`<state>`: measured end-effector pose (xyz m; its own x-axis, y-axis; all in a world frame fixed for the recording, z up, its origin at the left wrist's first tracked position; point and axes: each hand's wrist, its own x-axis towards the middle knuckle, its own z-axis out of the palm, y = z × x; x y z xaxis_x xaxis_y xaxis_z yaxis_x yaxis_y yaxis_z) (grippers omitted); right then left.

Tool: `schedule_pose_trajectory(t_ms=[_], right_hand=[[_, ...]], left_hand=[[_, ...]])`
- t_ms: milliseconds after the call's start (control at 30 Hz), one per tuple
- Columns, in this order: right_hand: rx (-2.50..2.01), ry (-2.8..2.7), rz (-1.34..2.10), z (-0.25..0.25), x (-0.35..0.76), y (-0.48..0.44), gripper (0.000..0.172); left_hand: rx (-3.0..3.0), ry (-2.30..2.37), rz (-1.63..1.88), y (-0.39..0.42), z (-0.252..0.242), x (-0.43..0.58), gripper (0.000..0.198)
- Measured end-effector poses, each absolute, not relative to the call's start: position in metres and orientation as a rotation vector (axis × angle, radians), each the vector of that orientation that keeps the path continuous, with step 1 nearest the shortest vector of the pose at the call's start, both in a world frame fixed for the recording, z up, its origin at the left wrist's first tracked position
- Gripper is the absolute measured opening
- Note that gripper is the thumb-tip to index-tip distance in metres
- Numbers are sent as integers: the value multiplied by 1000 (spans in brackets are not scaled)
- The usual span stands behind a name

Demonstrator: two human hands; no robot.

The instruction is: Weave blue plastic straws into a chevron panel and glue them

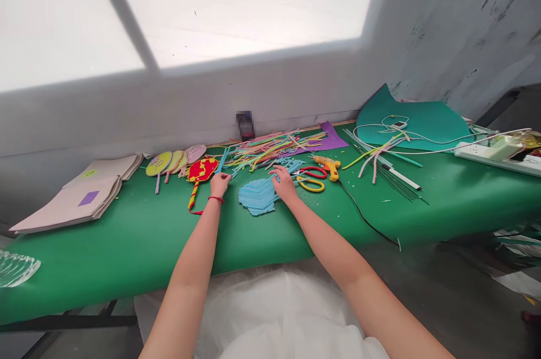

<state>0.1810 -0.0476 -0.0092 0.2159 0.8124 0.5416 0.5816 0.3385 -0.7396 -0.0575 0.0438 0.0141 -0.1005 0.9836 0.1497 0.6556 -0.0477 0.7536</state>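
My left hand [220, 184], with a red string on its wrist, is closed around a light blue strip [222, 160] that points up toward the strip pile. My right hand [283, 183] lies with fingers spread on the right edge of a light blue shape [256, 196] built of glued strips, flat on the green table [139, 235]. A red and yellow fan-like piece on a striped stick [201, 171] lies just left of my left hand.
A heap of coloured strips [270, 147] lies behind my hands. Scissors [310, 177] and a yellow glue gun [327, 165] lie to the right, with its black cord. Books [80, 195] sit left, round paper fans [173, 162] beside them. Teal sheet [416, 122], power strip [490, 156] far right.
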Motion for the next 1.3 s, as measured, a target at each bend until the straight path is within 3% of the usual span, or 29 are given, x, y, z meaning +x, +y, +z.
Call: schedule_pose_trajectory(t_ms=[233, 333, 533, 833, 1033, 1200, 1300], right_hand=[[-1288, -1402, 387, -5, 179, -50, 25], [-1238, -1292, 614, -1, 176, -50, 22], [-986, -1049, 1134, 6, 173, -50, 49], [-929, -863, 1212, 13, 179, -53, 45], [-929, -811, 1201, 12, 182, -52, 43], [-922, -850, 1248, 16, 178, -57, 41], [-915, -939, 1265, 19, 174, -60, 40]], left_hand=[[1523, 1535, 1176, 11, 11, -53, 28], [1478, 1402, 1281, 1, 17, -45, 31], [1615, 1038, 1116, -20, 27, -16, 34], [1547, 1062, 1101, -18, 20, -14, 36], [1449, 1315, 1303, -3, 15, -35, 22], [1889, 1590, 1420, -9, 22, -38, 33], [2174, 1319, 1302, -21, 25, -21, 34]])
